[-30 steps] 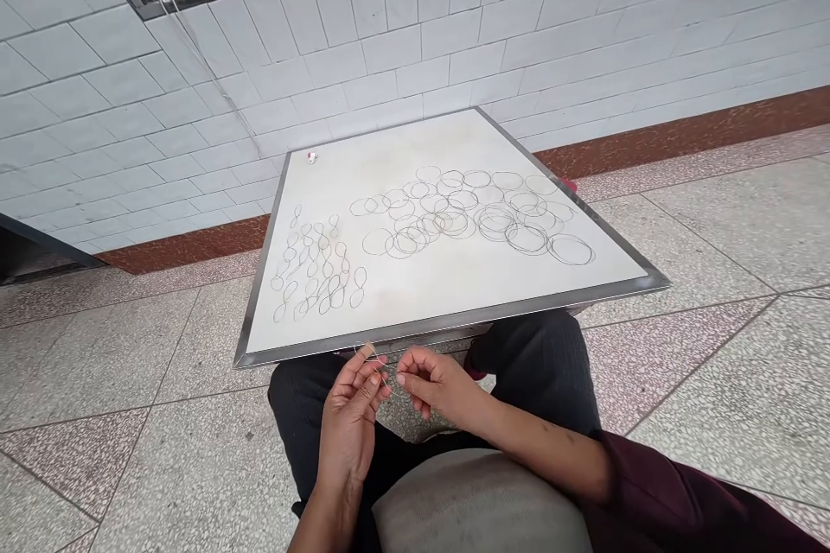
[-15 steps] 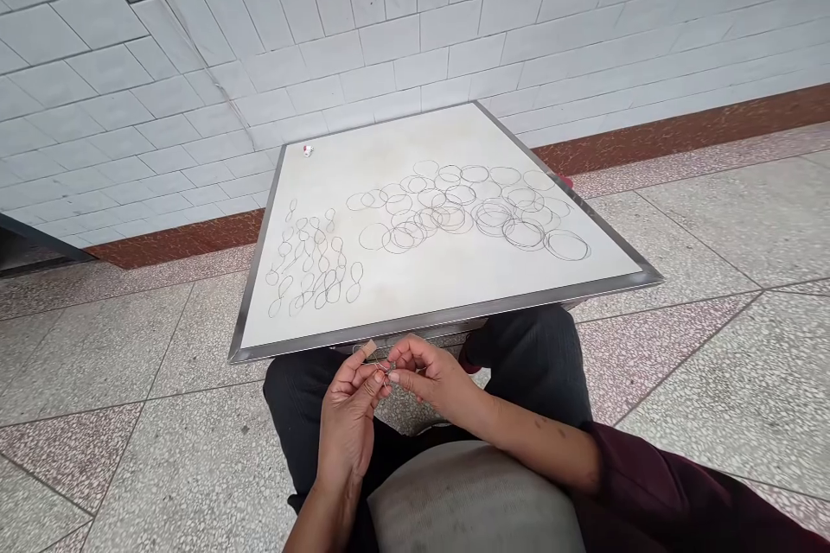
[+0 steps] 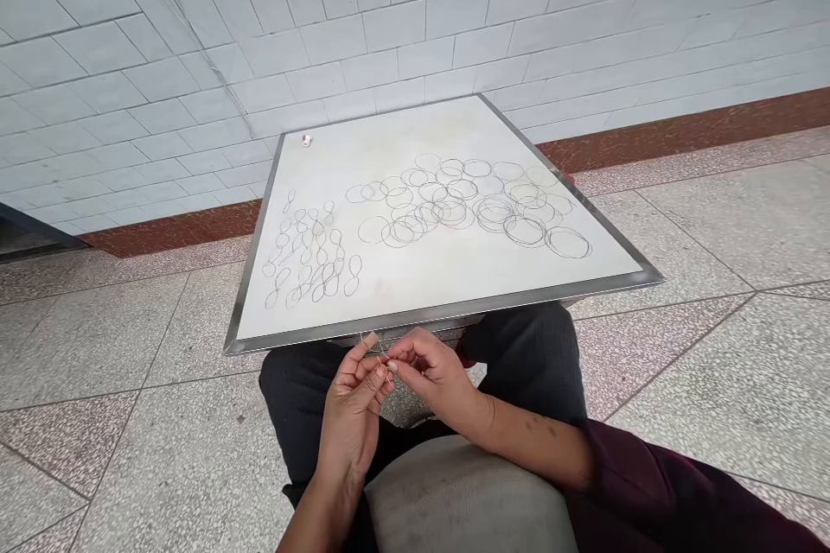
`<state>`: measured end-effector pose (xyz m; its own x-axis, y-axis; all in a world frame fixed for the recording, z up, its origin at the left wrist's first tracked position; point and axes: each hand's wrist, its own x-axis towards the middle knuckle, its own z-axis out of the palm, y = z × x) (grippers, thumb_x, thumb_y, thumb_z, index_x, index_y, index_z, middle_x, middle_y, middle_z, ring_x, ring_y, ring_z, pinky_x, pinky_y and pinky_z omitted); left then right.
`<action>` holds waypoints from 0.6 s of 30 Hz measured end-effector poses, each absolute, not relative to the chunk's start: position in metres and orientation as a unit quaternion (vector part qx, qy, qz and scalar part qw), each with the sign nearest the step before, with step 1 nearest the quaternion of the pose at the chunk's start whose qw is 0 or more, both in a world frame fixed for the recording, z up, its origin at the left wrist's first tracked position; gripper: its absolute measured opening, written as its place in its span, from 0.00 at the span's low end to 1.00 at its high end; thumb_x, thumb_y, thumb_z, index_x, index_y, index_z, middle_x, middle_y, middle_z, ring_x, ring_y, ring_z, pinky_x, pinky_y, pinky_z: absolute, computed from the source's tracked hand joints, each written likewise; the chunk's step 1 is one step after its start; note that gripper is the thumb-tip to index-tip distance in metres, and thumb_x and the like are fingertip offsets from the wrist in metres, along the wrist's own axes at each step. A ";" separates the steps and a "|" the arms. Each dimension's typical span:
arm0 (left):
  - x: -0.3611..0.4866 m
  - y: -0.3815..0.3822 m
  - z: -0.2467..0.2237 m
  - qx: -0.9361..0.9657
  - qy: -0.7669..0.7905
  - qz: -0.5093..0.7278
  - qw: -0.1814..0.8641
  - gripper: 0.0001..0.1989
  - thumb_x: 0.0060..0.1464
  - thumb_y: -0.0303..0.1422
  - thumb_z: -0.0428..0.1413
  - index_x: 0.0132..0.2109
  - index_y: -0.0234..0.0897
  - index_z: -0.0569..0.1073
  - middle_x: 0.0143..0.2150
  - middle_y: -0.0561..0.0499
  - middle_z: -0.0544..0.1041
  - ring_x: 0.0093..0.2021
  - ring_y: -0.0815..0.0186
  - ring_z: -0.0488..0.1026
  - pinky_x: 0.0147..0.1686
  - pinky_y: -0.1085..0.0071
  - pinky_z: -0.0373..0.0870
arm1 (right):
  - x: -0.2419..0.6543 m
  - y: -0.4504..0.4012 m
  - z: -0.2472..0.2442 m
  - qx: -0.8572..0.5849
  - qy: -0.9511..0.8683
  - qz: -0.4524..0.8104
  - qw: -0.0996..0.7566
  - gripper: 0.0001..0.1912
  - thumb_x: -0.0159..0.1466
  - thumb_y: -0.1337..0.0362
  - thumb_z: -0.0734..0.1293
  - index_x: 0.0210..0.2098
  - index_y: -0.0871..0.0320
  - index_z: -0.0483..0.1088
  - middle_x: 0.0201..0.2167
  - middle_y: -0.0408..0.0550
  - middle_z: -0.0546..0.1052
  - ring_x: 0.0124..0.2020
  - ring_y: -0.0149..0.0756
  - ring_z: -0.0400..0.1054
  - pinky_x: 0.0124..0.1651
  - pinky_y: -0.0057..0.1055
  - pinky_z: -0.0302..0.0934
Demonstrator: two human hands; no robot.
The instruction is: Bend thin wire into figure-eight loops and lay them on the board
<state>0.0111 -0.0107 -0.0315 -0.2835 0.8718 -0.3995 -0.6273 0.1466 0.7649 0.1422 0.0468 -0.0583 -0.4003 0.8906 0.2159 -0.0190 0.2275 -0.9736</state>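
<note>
Both hands pinch a thin wire in front of a table of wire loops

Head view: the left hand (image 3: 354,406) and right hand (image 3: 439,376) meet at 6 o'clock, over the lap and just short of the near edge of the table (image 3: 415,281). Between them is a thin wire (image 3: 383,351), bent into a curve, its full shape partly hidden by the fingers. The left thumb and fingers grip it from the 8 o'clock side, with a tan wrap (image 3: 371,340) around the tip of the index finger. The right thumb and index finger close on it from the 4 o'clock side, their tips touching or almost touching the left thumb; which, I cannot tell.

On the table, from its centre, wire rings (image 3: 463,206) spread from 10 round to 3 o'clock, many overlapping. Toward 8 and 9 o'clock lie smaller figure-eights (image 3: 315,255), set in loose rows, some overlapping. A small white-and-red item (image 3: 307,140) sits near the corner at 11 o'clock. Beyond the table, at 12 o'clock, stands a white tiled wall (image 3: 454,9), with a pale cord (image 3: 207,60) hanging down it at 10 o'clock.
</note>
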 end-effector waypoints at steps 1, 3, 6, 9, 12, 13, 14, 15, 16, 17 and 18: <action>0.011 -0.011 -0.031 0.118 0.475 0.643 0.589 0.25 0.43 0.27 0.71 0.51 0.38 0.78 0.34 0.53 0.79 0.35 0.73 0.76 0.38 0.78 0.73 | 0.142 0.047 -0.058 -0.334 -0.655 0.520 0.436 0.02 0.63 0.67 0.67 0.37 0.55 0.71 0.33 0.45 0.73 0.31 0.32 0.67 0.31 0.27 0.61; 0.012 -0.010 -0.031 0.103 0.470 0.647 0.592 0.26 0.42 0.26 0.71 0.51 0.37 0.78 0.34 0.53 0.79 0.35 0.73 0.75 0.37 0.79 0.73 | 0.142 0.047 -0.056 -0.335 -0.659 0.511 0.438 0.02 0.63 0.68 0.67 0.36 0.55 0.71 0.32 0.44 0.72 0.31 0.32 0.66 0.31 0.27 0.61; 0.012 -0.009 -0.031 0.091 0.475 0.653 0.584 0.28 0.40 0.25 0.72 0.51 0.37 0.77 0.34 0.54 0.78 0.33 0.74 0.75 0.35 0.79 0.73 | 0.143 0.047 -0.055 -0.325 -0.670 0.507 0.434 0.03 0.63 0.68 0.67 0.37 0.55 0.72 0.31 0.44 0.71 0.31 0.32 0.66 0.32 0.27 0.61; 0.011 -0.008 -0.030 0.099 0.487 0.656 0.569 0.30 0.38 0.25 0.72 0.51 0.37 0.76 0.32 0.55 0.78 0.30 0.74 0.74 0.32 0.79 0.72 | 0.143 0.048 -0.056 -0.314 -0.680 0.510 0.424 0.02 0.64 0.68 0.67 0.36 0.55 0.72 0.31 0.44 0.71 0.32 0.32 0.65 0.32 0.27 0.61; 0.010 -0.008 -0.030 0.114 0.502 0.652 0.557 0.30 0.38 0.26 0.72 0.51 0.36 0.76 0.31 0.54 0.78 0.30 0.73 0.74 0.30 0.78 0.72 | 0.144 0.048 -0.057 -0.306 -0.684 0.513 0.418 0.02 0.65 0.67 0.67 0.35 0.55 0.72 0.31 0.44 0.71 0.32 0.32 0.64 0.32 0.28 0.60; 0.010 -0.008 -0.031 0.119 0.508 0.649 0.553 0.30 0.38 0.26 0.72 0.51 0.36 0.75 0.31 0.54 0.79 0.29 0.73 0.74 0.30 0.78 0.72 | 0.144 0.049 -0.058 -0.305 -0.684 0.514 0.417 0.02 0.65 0.67 0.67 0.35 0.55 0.72 0.31 0.44 0.72 0.31 0.32 0.64 0.33 0.28 0.60; 0.010 -0.008 -0.031 0.125 0.516 0.646 0.548 0.30 0.38 0.27 0.72 0.51 0.36 0.75 0.31 0.54 0.79 0.29 0.72 0.74 0.30 0.77 0.72 | 0.144 0.049 -0.058 -0.304 -0.684 0.517 0.416 0.02 0.65 0.67 0.67 0.35 0.55 0.72 0.31 0.44 0.71 0.31 0.32 0.64 0.33 0.28 0.59; 0.010 -0.007 -0.031 0.132 0.525 0.643 0.542 0.30 0.38 0.28 0.72 0.52 0.36 0.75 0.31 0.54 0.79 0.29 0.72 0.74 0.31 0.77 0.72 | 0.144 0.049 -0.059 -0.304 -0.683 0.519 0.414 0.03 0.65 0.66 0.67 0.35 0.55 0.72 0.31 0.44 0.71 0.31 0.32 0.64 0.33 0.28 0.59; 0.009 -0.007 -0.031 0.141 0.534 0.640 0.535 0.30 0.38 0.29 0.72 0.52 0.36 0.75 0.31 0.53 0.79 0.30 0.71 0.75 0.31 0.76 0.72 | 0.144 0.050 -0.059 -0.304 -0.682 0.522 0.412 0.03 0.66 0.66 0.66 0.34 0.55 0.72 0.30 0.44 0.71 0.31 0.32 0.64 0.33 0.28 0.59; 0.009 -0.007 -0.032 0.148 0.542 0.636 0.529 0.31 0.39 0.30 0.72 0.52 0.35 0.75 0.31 0.53 0.80 0.30 0.70 0.75 0.31 0.75 0.72 | 0.144 0.050 -0.059 -0.304 -0.681 0.525 0.411 0.03 0.66 0.65 0.66 0.34 0.55 0.72 0.30 0.44 0.71 0.31 0.32 0.64 0.33 0.28 0.59; 0.009 -0.007 -0.032 0.156 0.549 0.633 0.523 0.31 0.39 0.31 0.72 0.53 0.35 0.74 0.31 0.53 0.80 0.30 0.70 0.75 0.32 0.74 0.72 | 0.144 0.050 -0.060 -0.304 -0.680 0.527 0.410 0.04 0.66 0.65 0.66 0.34 0.55 0.72 0.30 0.43 0.71 0.31 0.32 0.64 0.33 0.28 0.59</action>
<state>0.0095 -0.0071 -0.0318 -0.4043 0.8330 -0.3776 -0.4912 0.1506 0.8580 0.1439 0.0503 -0.0597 -0.4788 0.8451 0.2377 -0.0195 0.2605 -0.9653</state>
